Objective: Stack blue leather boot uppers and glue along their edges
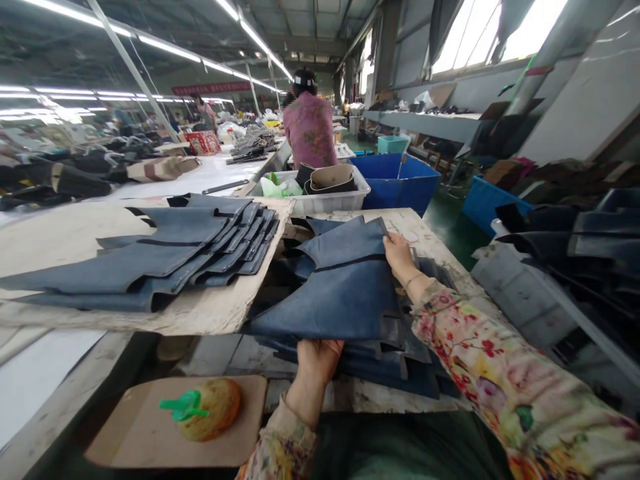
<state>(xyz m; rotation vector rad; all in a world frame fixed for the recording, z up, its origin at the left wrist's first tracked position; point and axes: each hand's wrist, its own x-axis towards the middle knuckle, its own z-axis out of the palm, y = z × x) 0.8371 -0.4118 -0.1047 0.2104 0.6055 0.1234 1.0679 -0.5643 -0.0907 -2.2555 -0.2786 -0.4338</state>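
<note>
A dark blue leather-like piece [345,293] with a black strip across it is held up over a stack of similar pieces [400,377]. My left hand [319,359] grips its near edge from below, the fingertips hidden under it. At the upper right corner of the piece, my right hand [399,255] pinches the edge between thumb and fingers. On a pale board [210,319] to the left lie several overlapping blue pieces [165,250] with jagged ends.
A round yellowish pot with a green clip [215,408] sits on a brown board [130,427] at the near left. Beyond the bench are a white bin [320,203], a blue bin [400,187] and a seated person [313,130]. Crates with dark pieces stand right.
</note>
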